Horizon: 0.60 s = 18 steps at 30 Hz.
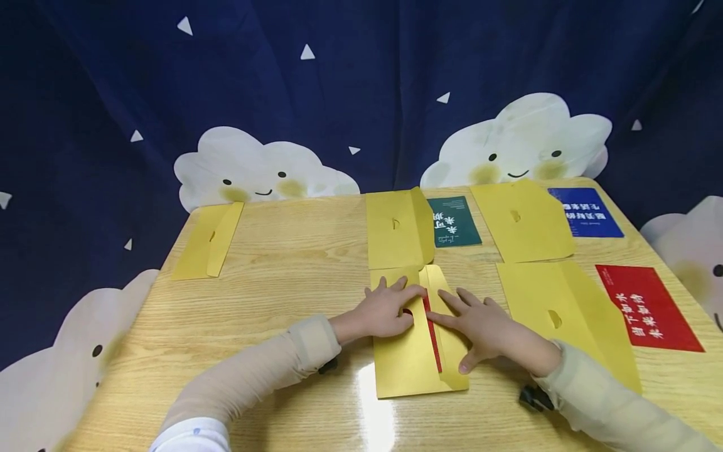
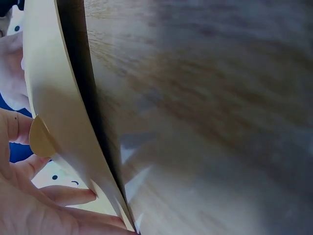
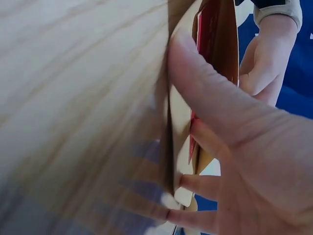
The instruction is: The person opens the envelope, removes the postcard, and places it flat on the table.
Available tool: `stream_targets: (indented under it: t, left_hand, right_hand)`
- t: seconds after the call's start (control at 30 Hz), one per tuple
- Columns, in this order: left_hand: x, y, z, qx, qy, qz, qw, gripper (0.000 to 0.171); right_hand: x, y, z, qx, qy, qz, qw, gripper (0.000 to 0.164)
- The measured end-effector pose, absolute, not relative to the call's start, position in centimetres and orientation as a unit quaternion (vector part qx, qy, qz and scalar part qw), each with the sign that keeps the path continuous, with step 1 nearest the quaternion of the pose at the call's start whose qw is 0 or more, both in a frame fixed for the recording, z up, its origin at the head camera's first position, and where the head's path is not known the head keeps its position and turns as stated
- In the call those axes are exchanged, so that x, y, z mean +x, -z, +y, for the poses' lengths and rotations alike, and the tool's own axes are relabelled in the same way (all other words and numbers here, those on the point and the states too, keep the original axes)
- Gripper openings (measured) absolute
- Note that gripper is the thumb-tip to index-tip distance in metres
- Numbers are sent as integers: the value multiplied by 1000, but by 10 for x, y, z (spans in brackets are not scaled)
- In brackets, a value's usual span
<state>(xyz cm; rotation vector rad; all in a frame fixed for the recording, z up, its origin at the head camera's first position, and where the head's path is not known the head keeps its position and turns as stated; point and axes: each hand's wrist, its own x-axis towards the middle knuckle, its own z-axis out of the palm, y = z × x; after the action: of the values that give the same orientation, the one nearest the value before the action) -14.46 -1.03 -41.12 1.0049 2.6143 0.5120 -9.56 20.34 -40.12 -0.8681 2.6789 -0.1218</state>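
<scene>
A yellow envelope lies on the table with its flap folded out to the right. A red card shows as a narrow strip at its mouth, the remainder hidden inside; the right wrist view shows the red card too. My left hand rests with spread fingers on the envelope's body, around the half-round notch, its index finger reaching the mouth. On the flap side, my right hand has its fingers spread, index fingertip at the red strip and thumb at the flap's outer edge.
Right of the hands are another yellow envelope and a red card. Behind lie two yellow envelopes, a green card and a blue card. One closed envelope sits far left on the wooden table.
</scene>
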Motion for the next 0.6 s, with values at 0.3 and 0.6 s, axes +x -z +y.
stream_targets:
  t: [0.3, 0.6]
  left_hand:
    - [-143, 412, -10, 340, -173, 912, 155, 48]
    - [-143, 412, -9, 336, -174, 912, 155, 49]
  right_hand:
    - [-92, 405, 211, -304, 68, 939, 149, 101]
    - [-88, 405, 218, -319, 67, 937, 124, 96]
